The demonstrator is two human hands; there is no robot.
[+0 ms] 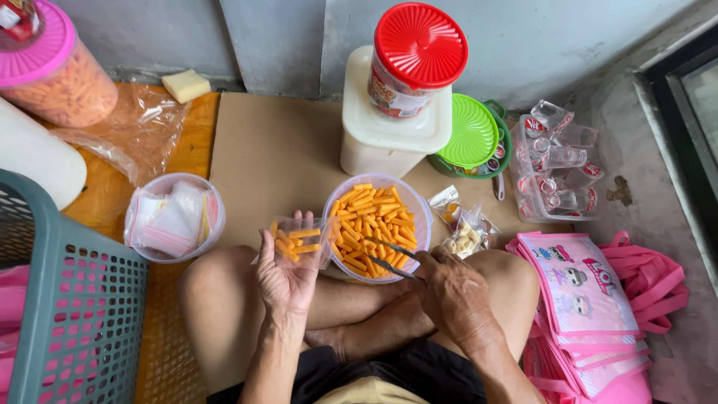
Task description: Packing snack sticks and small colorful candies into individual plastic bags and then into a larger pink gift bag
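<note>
My left hand (286,271) lies palm up over my knee, holding a small clear bag (298,241) with several orange snack sticks in it. My right hand (447,288) grips metal tongs (390,259) whose tips reach into a clear round bowl (419,203) full of orange snack sticks (374,224). The bowl rests on brown cardboard in front of my crossed legs, and the bag's mouth sits right beside its left rim.
A clear tub of empty small bags (174,217) stands left, beside a teal basket (71,299). Behind the bowl are a white container (389,131) bearing a red-lidded jar (415,60), a green-lidded tub (471,135) and filled snack bags (464,228). Pink bags (591,299) lie right.
</note>
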